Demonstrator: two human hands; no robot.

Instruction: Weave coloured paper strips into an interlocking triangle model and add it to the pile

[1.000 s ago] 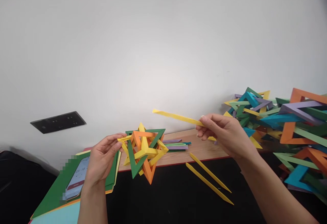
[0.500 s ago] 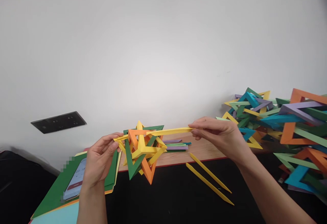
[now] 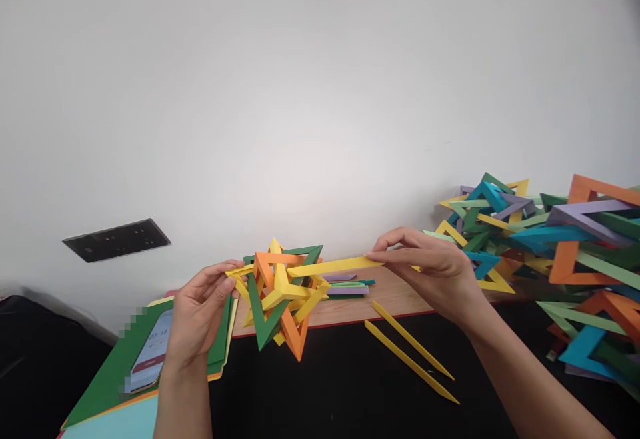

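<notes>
Pinching a paper star (image 3: 283, 289) and a yellow strip (image 3: 333, 266)

The paper star, built of interlocking green, orange and yellow frames, is held up between two hands. The left hand (image 3: 197, 305) has its grip closed on the yellow point at the star's left side. The right hand (image 3: 433, 272) pinches the strip's outer end between thumb and fingers; the inner end meets the star's upper right, though whether it is tucked in cannot be told. Below and right of the star, two loose strips (image 3: 410, 361) lie on the black desk (image 3: 300, 399). Left of the star, a phone (image 3: 155, 342) rests on green paper (image 3: 105, 379).
</notes>
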